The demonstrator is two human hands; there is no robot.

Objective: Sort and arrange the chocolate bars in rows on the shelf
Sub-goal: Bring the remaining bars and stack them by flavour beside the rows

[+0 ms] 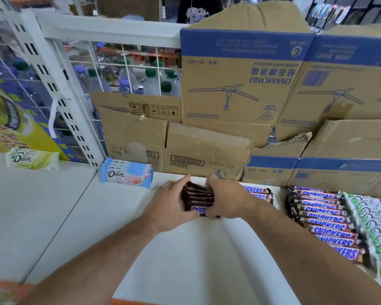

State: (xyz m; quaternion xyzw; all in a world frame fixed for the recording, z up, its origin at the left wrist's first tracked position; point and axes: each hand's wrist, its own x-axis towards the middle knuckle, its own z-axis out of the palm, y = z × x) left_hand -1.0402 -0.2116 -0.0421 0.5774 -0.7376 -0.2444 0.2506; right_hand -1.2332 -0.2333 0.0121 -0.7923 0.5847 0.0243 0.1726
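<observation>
A short stack of brown Snickers bars [198,200] lies on the white shelf [123,216] near the back. My left hand [169,203] presses its left end and my right hand [226,200] clamps its right end. Just behind my right hand lie two more Snickers bars [261,192]. At the right stands a long row of Snickers bars [323,221], with green-and-white wrapped bars [374,225] beside it. A pile of blue Dove bars [128,176] rests at the back left. A single green Dove bar [32,159] sits on the neighbouring shelf.
Cardboard boxes [240,84] line the back of the shelf, some torn. A white slotted upright [53,89] and wire grid divide the shelves, with water bottles [128,80] behind. A person in a dark shirt stands beyond the boxes.
</observation>
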